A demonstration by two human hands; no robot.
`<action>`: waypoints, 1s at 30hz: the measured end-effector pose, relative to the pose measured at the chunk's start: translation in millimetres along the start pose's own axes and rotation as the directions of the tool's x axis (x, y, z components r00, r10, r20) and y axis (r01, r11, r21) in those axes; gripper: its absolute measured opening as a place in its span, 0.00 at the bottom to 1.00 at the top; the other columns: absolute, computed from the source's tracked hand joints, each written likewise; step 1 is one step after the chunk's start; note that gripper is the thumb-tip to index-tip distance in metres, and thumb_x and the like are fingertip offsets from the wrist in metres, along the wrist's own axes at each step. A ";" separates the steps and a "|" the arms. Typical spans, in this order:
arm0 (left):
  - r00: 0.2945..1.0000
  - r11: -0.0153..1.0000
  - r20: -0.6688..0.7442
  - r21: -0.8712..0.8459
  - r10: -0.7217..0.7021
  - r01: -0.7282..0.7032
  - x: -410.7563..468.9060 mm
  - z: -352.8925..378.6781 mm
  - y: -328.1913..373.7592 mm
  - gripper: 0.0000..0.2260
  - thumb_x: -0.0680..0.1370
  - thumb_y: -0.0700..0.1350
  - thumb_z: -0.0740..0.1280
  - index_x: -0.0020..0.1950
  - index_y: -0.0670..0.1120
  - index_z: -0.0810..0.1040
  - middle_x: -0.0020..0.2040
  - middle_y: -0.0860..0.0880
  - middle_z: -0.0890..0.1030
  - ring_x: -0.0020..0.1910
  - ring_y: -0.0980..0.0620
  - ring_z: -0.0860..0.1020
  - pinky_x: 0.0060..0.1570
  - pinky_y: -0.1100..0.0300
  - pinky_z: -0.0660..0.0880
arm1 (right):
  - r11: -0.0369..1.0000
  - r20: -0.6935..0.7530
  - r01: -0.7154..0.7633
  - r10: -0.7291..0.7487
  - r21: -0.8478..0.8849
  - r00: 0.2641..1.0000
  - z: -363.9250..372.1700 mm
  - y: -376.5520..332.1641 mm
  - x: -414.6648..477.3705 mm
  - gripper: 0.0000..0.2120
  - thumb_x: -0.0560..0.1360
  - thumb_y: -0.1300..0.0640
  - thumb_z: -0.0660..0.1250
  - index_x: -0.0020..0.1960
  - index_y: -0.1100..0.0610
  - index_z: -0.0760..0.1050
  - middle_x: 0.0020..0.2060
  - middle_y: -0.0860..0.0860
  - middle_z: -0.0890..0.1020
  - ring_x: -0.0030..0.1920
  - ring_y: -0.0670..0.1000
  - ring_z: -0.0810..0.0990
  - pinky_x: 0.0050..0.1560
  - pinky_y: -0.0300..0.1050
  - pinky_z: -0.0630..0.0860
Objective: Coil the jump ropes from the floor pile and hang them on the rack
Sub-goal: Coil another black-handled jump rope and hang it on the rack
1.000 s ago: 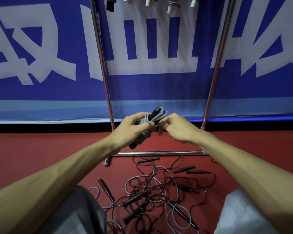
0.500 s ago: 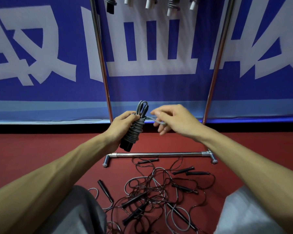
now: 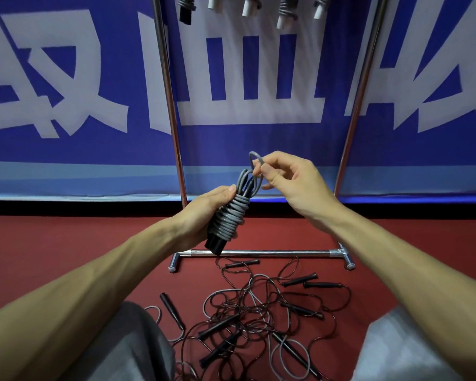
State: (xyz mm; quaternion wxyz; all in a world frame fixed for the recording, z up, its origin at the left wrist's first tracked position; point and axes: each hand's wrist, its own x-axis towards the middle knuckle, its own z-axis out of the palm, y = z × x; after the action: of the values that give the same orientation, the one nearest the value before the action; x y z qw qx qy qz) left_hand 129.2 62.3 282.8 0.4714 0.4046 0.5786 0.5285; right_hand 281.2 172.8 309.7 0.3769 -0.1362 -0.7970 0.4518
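Item: grey jump rope [image 3: 229, 219], wound into a tight bundle, held in the air before the rack [image 3: 259, 253]. Long axis tilted: black handle ends low and left, free loop [image 3: 256, 160] high and right. Grip: left hand [image 3: 201, 215] closed round the bundle's middle; right hand [image 3: 291, 182] pinching the loop between thumb and forefinger, other fingers loose, and the nearer hand to that upper end. Hung ropes [image 3: 283, 9] well above. Floor pile [image 3: 259, 314] below, tangled. Judged: the lift goes upward, loop leading.

One wide-angle head camera looks forward and down, near the chrome tube rack [image 3: 272, 253], facing the far blue-and-white banner [image 3: 231, 144].
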 end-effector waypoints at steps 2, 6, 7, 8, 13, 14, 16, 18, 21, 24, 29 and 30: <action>1.000 1.000 -0.008 -0.007 -0.003 0.003 0.4 0.3 0.8 0.13 0.83 0.53 0.57 0.55 0.44 0.73 0.42 0.43 0.77 0.33 0.50 0.79 0.31 0.58 0.77 | 0.999 0.030 -0.013 0.012 0.032 0.999 -0.4 -1.5 -0.9 0.06 0.79 0.62 0.64 0.46 0.57 0.80 0.48 0.54 0.84 0.53 0.52 0.82 0.53 0.46 0.79; 1.000 1.000 -0.019 -0.014 -0.005 0.004 1.2 -0.4 0.0 0.14 0.83 0.54 0.56 0.56 0.45 0.73 0.42 0.43 0.77 0.33 0.51 0.79 0.32 0.57 0.77 | 0.993 0.051 -0.049 0.044 0.109 0.998 -2.1 -1.9 -1.9 0.05 0.78 0.62 0.66 0.49 0.60 0.81 0.47 0.57 0.85 0.51 0.54 0.83 0.53 0.45 0.80; 1.000 1.000 -0.021 -0.017 -0.002 0.002 1.5 -0.3 -0.4 0.14 0.83 0.54 0.56 0.56 0.44 0.73 0.42 0.43 0.77 0.33 0.51 0.79 0.33 0.57 0.77 | 0.988 0.036 -0.065 0.061 0.137 0.998 -2.2 -2.6 -2.0 0.04 0.77 0.63 0.67 0.49 0.60 0.81 0.45 0.58 0.85 0.49 0.54 0.84 0.50 0.44 0.80; 1.000 1.000 -0.022 -0.023 0.001 -0.002 1.8 -0.1 -0.9 0.15 0.83 0.54 0.56 0.57 0.44 0.73 0.42 0.44 0.77 0.34 0.51 0.79 0.33 0.57 0.77 | 0.984 0.011 -0.082 0.081 0.158 0.997 -2.1 -3.8 -1.9 0.03 0.76 0.64 0.68 0.48 0.61 0.80 0.44 0.59 0.85 0.47 0.53 0.84 0.48 0.44 0.80; 1.000 0.997 -0.021 -0.077 -0.017 0.015 3.7 5.2 -2.3 0.15 0.83 0.55 0.56 0.58 0.45 0.74 0.40 0.45 0.77 0.35 0.50 0.78 0.36 0.56 0.77 | 0.984 -0.101 -0.147 0.157 0.101 0.982 0.6 -4.0 1.3 0.08 0.70 0.66 0.74 0.49 0.60 0.81 0.33 0.55 0.84 0.34 0.49 0.84 0.32 0.40 0.79; 0.999 0.996 -0.019 -0.086 -0.028 0.026 4.1 6.6 -2.5 0.15 0.83 0.55 0.56 0.57 0.45 0.74 0.40 0.45 0.77 0.34 0.50 0.78 0.35 0.56 0.77 | 0.989 -0.133 -0.142 0.147 0.047 0.980 1.7 -2.6 2.0 0.08 0.70 0.65 0.74 0.49 0.60 0.82 0.32 0.54 0.84 0.32 0.48 0.83 0.30 0.40 0.77; 0.999 0.992 -0.014 -0.117 -0.040 0.039 4.6 8.9 -2.6 0.16 0.82 0.56 0.57 0.57 0.45 0.74 0.41 0.44 0.78 0.35 0.49 0.78 0.35 0.57 0.77 | 0.982 -0.211 -0.142 0.114 -0.121 0.971 2.8 1.2 3.2 0.07 0.70 0.60 0.76 0.48 0.57 0.83 0.32 0.52 0.84 0.28 0.48 0.82 0.28 0.39 0.77; 0.999 0.987 -0.009 -0.158 -0.031 0.029 5.8 10.8 -2.3 0.17 0.82 0.56 0.57 0.58 0.44 0.75 0.42 0.44 0.79 0.35 0.49 0.79 0.35 0.57 0.77 | 0.948 -0.240 -0.134 0.065 -0.287 0.969 1.4 3.9 3.1 0.07 0.70 0.57 0.76 0.47 0.57 0.84 0.30 0.51 0.84 0.25 0.50 0.81 0.31 0.41 0.79; 1.000 0.983 0.000 -0.182 -0.013 0.012 7.2 13.5 -2.4 0.16 0.82 0.55 0.58 0.58 0.44 0.76 0.42 0.44 0.80 0.36 0.49 0.79 0.36 0.56 0.78 | 0.891 -0.214 -0.091 -0.007 -0.445 0.977 -1.6 8.1 5.2 0.05 0.72 0.57 0.74 0.46 0.57 0.85 0.31 0.53 0.84 0.29 0.52 0.81 0.39 0.46 0.80; 0.999 0.993 -0.029 -0.111 0.025 -0.028 11.4 15.9 -8.8 0.14 0.82 0.51 0.61 0.59 0.43 0.77 0.42 0.45 0.79 0.38 0.49 0.79 0.38 0.53 0.78 | 0.788 -0.150 -0.024 -0.087 -0.615 0.985 0.3 12.6 5.2 0.07 0.72 0.57 0.74 0.47 0.58 0.85 0.39 0.55 0.85 0.39 0.53 0.81 0.45 0.45 0.77; 0.986 0.984 -0.094 0.133 0.135 -0.122 13.8 13.6 -11.5 0.12 0.80 0.47 0.65 0.60 0.44 0.79 0.42 0.45 0.81 0.39 0.47 0.80 0.39 0.53 0.80 | 0.777 -0.140 -0.021 -0.087 -0.629 0.986 4.7 12.2 3.0 0.11 0.66 0.57 0.78 0.43 0.58 0.77 0.37 0.48 0.78 0.37 0.48 0.76 0.42 0.42 0.74; 0.986 0.977 -0.083 0.167 0.145 -0.129 13.1 12.5 -11.3 0.12 0.80 0.47 0.66 0.61 0.44 0.79 0.43 0.45 0.81 0.39 0.47 0.80 0.39 0.53 0.79 | 0.814 -0.159 -0.067 -0.032 -0.577 0.987 2.6 10.5 3.8 0.15 0.65 0.57 0.79 0.44 0.56 0.75 0.39 0.47 0.75 0.35 0.45 0.75 0.38 0.37 0.74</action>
State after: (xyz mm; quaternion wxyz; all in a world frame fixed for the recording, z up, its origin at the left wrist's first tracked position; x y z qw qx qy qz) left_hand 138.7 76.5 270.1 0.3717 0.4548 0.6118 0.5298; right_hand 275.5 179.2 302.0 0.3765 -0.2883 -0.8622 0.1781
